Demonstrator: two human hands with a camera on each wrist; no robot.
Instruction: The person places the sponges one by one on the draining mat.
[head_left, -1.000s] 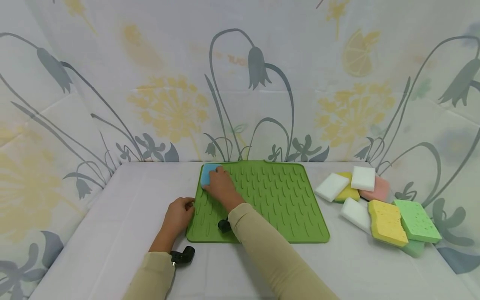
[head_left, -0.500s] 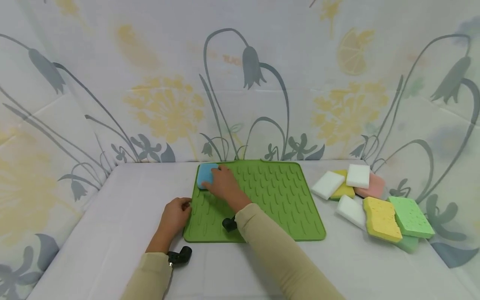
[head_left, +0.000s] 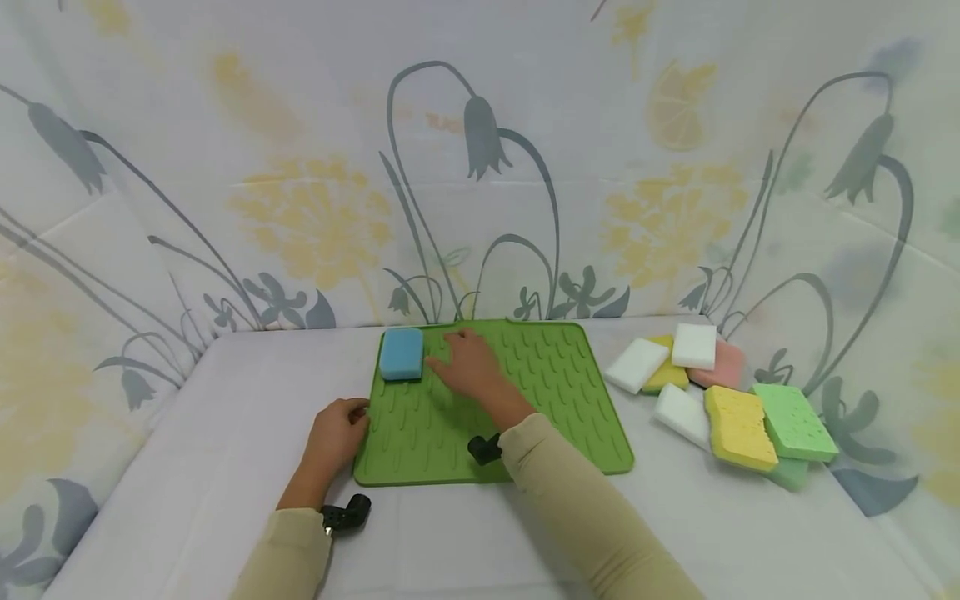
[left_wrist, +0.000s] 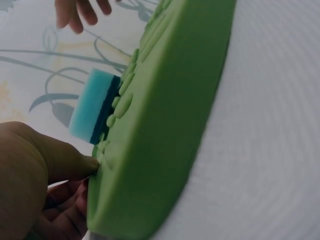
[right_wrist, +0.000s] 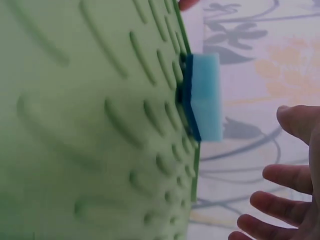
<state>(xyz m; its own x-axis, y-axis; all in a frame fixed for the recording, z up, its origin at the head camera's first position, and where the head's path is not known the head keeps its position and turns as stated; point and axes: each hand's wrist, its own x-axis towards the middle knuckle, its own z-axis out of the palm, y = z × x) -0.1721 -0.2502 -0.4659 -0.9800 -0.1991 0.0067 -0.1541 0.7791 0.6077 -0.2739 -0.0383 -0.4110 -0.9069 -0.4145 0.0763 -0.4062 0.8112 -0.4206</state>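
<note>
A blue sponge [head_left: 402, 353] with a dark blue scouring layer underneath lies at the far left corner of a ribbed green mat [head_left: 525, 392]. To the right of the sponge, apart from it, my right hand [head_left: 472, 367] is over the mat with its fingers spread, holding nothing; the right wrist view shows these separated fingers [right_wrist: 285, 207]. My left hand [head_left: 339, 432] is at the mat's left edge. In the left wrist view its thumb [left_wrist: 70, 162] lies against the mat's rim with the other fingers curled partly out of sight behind it, pinching the edge.
Right of the mat is a loose pile: white sponges [head_left: 637, 365], a yellow sponge [head_left: 741, 427], a light green sponge [head_left: 795, 421] and a pink one [head_left: 722, 364], some overlapping. A white cloth covers the table [head_left: 247, 417]; a flower-patterned curtain [head_left: 315, 100] hangs behind.
My right hand has let go of the blue sponge and drawn away to the right, leaving it on the mat. The left hand keeps its place at the edge. The head view has shifted slightly.
</note>
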